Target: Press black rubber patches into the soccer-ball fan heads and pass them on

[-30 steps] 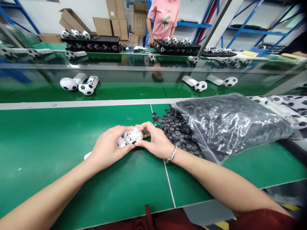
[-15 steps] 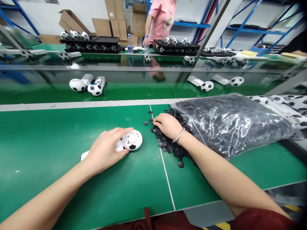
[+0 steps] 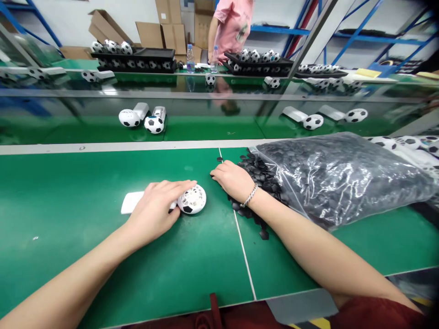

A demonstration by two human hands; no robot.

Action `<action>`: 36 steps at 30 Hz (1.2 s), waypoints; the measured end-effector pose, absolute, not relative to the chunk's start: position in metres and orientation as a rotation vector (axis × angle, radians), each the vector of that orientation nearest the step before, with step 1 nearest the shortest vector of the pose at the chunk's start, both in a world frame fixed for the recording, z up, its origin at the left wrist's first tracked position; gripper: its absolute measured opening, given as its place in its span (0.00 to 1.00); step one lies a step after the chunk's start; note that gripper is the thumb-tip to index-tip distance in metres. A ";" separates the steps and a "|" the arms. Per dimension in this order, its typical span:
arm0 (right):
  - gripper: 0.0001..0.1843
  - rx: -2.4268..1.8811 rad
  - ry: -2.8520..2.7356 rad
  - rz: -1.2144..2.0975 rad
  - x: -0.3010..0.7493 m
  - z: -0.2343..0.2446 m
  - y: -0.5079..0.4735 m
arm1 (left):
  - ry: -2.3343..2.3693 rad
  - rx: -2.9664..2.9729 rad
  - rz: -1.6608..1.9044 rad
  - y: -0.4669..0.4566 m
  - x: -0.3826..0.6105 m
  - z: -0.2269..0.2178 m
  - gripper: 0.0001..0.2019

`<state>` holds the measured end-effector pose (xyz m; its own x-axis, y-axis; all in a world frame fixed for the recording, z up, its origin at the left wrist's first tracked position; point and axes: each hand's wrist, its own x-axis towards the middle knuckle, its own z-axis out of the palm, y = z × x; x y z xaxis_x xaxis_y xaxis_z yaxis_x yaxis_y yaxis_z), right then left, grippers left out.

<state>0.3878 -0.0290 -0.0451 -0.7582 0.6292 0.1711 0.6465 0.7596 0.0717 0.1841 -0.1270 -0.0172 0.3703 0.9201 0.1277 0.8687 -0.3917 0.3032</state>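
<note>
A white handheld fan (image 3: 192,200) with a round soccer-ball head lies on the green table, its open grille facing up and a black pentagon at the lower edge. My left hand (image 3: 158,205) is closed around its neck, with the pale handle (image 3: 132,203) showing behind the palm. My right hand (image 3: 235,182) rests at the left edge of a heap of black pentagon pieces (image 3: 262,173). Its fingers are pressed together, pointing left; what is under the fingertips is hidden. One loose black pentagon (image 3: 220,159) lies just beyond them.
A clear bag (image 3: 343,178) full of black pieces lies right of the heap. Behind a pale rail (image 3: 103,145), soccer-ball fans (image 3: 154,124) lie on a green belt. Black trays (image 3: 137,59) and a person in a pink shirt (image 3: 233,29) are across from me.
My right hand has moved slightly left, over loose pentagons that showed beside the heap before. My left hand has slid a little back, baring more handle. Fans on the near belt have shifted right.
</note>
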 end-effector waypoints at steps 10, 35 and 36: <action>0.06 -1.032 -2.557 0.335 0.395 -0.028 -0.046 | 1.573 2.529 0.389 -0.121 0.180 -0.018 0.29; 0.08 -0.951 -2.250 0.878 0.379 -0.034 -0.048 | 1.620 2.360 0.613 -0.123 0.192 -0.023 0.27; 0.07 -1.037 -2.259 0.745 0.384 -0.034 -0.039 | 1.586 2.376 0.594 -0.122 0.191 -0.023 0.28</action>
